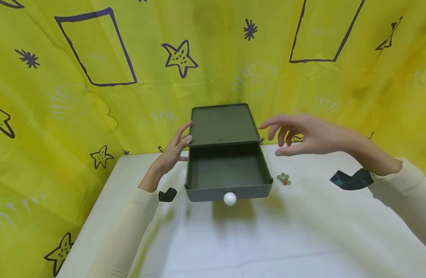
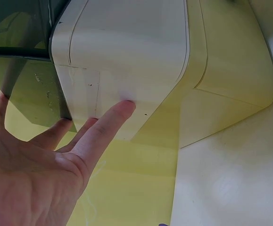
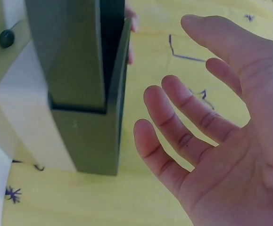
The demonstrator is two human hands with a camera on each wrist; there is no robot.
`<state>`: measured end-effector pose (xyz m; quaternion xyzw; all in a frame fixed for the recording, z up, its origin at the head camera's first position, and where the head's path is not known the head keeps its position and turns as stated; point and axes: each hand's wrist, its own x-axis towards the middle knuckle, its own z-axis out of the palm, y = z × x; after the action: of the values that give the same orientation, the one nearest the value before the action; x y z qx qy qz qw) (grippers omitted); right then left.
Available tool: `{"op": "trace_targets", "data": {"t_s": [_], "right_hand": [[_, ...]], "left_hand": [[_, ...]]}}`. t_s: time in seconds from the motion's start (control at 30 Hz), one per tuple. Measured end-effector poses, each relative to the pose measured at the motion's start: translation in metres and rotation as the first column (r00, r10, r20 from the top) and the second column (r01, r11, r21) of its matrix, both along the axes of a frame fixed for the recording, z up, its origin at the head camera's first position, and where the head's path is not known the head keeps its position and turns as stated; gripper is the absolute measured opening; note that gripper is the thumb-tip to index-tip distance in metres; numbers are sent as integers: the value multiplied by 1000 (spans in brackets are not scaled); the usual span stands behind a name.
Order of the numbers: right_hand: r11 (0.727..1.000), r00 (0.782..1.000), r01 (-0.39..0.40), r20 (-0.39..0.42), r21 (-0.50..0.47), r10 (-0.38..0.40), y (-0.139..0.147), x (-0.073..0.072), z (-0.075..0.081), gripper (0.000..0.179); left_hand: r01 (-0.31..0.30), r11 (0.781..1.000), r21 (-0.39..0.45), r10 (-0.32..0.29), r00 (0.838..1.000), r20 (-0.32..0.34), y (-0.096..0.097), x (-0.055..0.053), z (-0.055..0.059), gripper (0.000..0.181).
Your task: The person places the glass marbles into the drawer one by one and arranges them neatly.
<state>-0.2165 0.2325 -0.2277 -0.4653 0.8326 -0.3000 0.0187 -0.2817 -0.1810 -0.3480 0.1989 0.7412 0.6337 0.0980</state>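
Nearest of all, white tablecloth (image 1: 268, 247) spreads in front of the green drawer unit (image 1: 223, 123). On the unit's near side its drawer (image 1: 249, 192) stands pulled well out, bare inside, with a white ball knob (image 1: 229, 199) at the front. Just right of the unit lies a small cluster of glass marbles (image 1: 284, 178), mostly greenish, one orange-red. The left hand (image 1: 167, 156) touches the unit's left side with fingers spread, one fingertip against the white drawer unit (image 2: 122, 52) beneath; it grips nothing. The right hand (image 1: 304, 135) hangs apart to the unit's right, fingers loosely bent and holding nothing. Behind the unit hangs a patterned yellow curtain (image 1: 216, 38).

The overhanging drawer looks like the weak point — a downward push on its front could tip the unit, braced as it is on one side only. A hard shove from the left might skew it rightward — and a knock there would scatter the marbles.
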Motion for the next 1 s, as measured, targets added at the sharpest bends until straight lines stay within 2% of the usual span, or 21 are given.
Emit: {"op": "trace_targets", "data": {"t_s": [0.27, 0.5, 0.7, 0.83, 1.0], "right_hand": [[997, 1000, 6, -5, -71, -6, 21, -6, -28, 65], [992, 996, 86, 26, -88, -84, 39, -10, -56, 62], [986, 991, 122, 60, -113, -116, 51, -16, -80, 58], [980, 982, 181, 79, -85, -174, 57, -19, -96, 53], [961, 957, 272, 117, -44, -265, 62, -20, -114, 47]], "left_hand": [[-10, 1000, 2, 10, 1000, 4, 0, -1, -1, 61], [-9, 1000, 5, 9, 1000, 4, 0, -1, -1, 61], [-7, 1000, 3, 7, 1000, 3, 0, -1, 2, 62], [-9, 1000, 3, 9, 1000, 4, 0, -2, 1, 62], [-9, 1000, -1, 9, 1000, 6, 0, -2, 0, 62]]}}
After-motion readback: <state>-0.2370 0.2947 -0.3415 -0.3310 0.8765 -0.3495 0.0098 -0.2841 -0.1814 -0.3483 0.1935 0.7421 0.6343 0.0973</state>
